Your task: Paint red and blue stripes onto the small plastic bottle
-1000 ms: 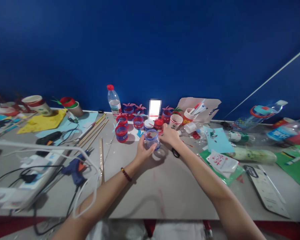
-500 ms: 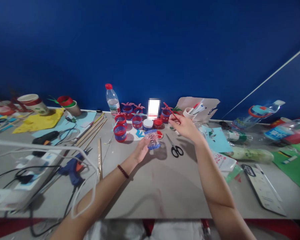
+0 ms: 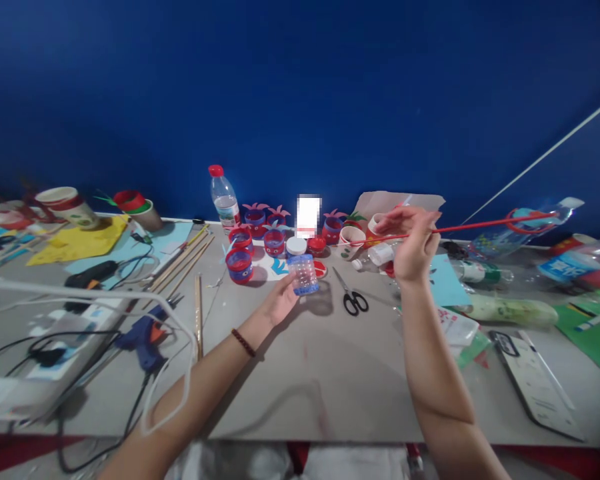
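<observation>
My left hand (image 3: 281,298) grips a short clear plastic bottle piece (image 3: 306,272) with blue edging round its top and bottom, held a little above the table. Raised at the right, my right hand (image 3: 416,241) is closed on a long thin red strip (image 3: 495,224). The strip stretches out to both sides of that hand, its far end reaching across the bottles at right. On the table between my hands lie black-handled scissors (image 3: 351,297). Just beyond the bottle piece stand a white-lidded jar (image 3: 296,247) and a small red tub (image 3: 317,247).
Blue-and-red decorated cups (image 3: 240,267) cluster by a red-capped bottle (image 3: 225,200). To the left are wooden sticks (image 3: 180,263), a blue glue gun (image 3: 147,343) and a power strip (image 3: 55,367) with cables. Plastic bottles (image 3: 480,273) and a phone (image 3: 537,387) lie right.
My right hand has swung right and up from beside the cups, drawing the red strip out to a long line. My left hand still holds the bottle piece, now slightly turned.
</observation>
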{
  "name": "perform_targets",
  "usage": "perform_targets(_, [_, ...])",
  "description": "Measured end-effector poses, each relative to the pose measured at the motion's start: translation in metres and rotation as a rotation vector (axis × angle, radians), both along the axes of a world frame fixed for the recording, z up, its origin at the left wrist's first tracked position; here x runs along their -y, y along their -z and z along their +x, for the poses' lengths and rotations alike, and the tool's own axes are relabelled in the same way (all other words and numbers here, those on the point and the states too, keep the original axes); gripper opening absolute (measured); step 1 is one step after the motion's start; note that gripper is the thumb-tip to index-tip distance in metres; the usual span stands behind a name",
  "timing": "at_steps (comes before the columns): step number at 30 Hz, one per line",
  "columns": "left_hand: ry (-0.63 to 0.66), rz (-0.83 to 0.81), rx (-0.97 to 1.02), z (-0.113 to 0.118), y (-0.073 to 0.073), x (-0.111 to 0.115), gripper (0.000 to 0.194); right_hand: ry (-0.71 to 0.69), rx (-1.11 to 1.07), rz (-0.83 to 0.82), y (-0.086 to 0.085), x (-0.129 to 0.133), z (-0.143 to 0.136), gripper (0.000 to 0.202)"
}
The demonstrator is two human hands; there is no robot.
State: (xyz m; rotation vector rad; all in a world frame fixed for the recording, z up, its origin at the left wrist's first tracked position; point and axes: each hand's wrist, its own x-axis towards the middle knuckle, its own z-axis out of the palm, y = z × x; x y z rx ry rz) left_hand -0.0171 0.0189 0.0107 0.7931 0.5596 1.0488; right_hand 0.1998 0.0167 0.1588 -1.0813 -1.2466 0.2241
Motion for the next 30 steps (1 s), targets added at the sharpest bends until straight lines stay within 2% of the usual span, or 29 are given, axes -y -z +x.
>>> perform_targets(3, [0.014, -0.021, 0.008, 0.0, 0.001, 0.001, 0.045, 0.03, 0.048, -0.006, 0.007, 0.0, 0.004, 0.069])
perform_targets(9, [-0.026, 0.009, 0.028, 0.0, 0.0, 0.004, 0.041, -0.308, 0.118, -0.1, 0.013, -0.002, -0.001, 0.049])
perform_targets(11, [-0.042, 0.001, 0.043, 0.001, 0.0, 0.005, 0.042, -0.345, 0.073, -0.154, 0.016, -0.009, -0.001, 0.039])
perform_targets(15, [-0.043, -0.041, 0.067, 0.001, 0.001, 0.002, 0.044, -0.318, -0.035, -0.262, 0.03, -0.029, 0.003, 0.035])
perform_targets(18, [-0.036, -0.098, 0.135, 0.001, 0.003, -0.001, 0.04, -0.276, -0.012, -0.295, 0.049, -0.044, 0.007, 0.036])
perform_targets(24, [-0.042, -0.202, 0.196, 0.001, 0.004, -0.003, 0.033, -0.166, 0.232, -0.314, 0.082, -0.062, 0.004, 0.03])
perform_targets(30, [-0.038, -0.209, 0.193, 0.0, 0.005, -0.004, 0.03, -0.067, 0.547, -0.339, 0.091, -0.06, -0.008, 0.024])
